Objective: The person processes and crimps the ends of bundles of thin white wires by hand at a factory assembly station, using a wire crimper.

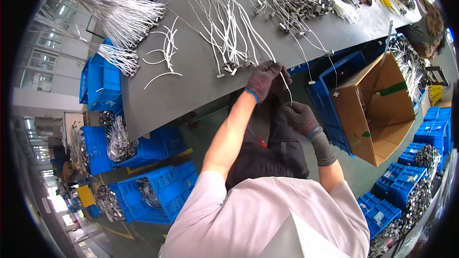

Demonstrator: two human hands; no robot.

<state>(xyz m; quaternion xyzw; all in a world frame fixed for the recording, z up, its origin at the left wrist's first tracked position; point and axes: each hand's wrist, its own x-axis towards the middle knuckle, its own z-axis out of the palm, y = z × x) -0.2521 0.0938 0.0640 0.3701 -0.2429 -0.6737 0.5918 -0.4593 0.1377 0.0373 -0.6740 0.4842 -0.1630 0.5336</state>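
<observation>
My left hand (261,81), in a dark grey glove with a blue cuff edge, is closed on a white cable (287,84) at the table's front edge. Lower and to the right, my right hand (301,119), gloved the same way, pinches the other end of that cable. The stretch between them bends slightly, and its tip is hidden in the right fingers. Just beyond my left hand lies a loose row of white cables (230,28) with small metal connectors (233,67) at their near ends.
The grey table (158,95) also bears short cut cable pieces (168,50), a thick white cable bundle (126,19) and a connector pile (306,2). A cardboard box (392,114) stands right of my hands, beside a blue crate (330,110). Blue crates (158,191) stand at left.
</observation>
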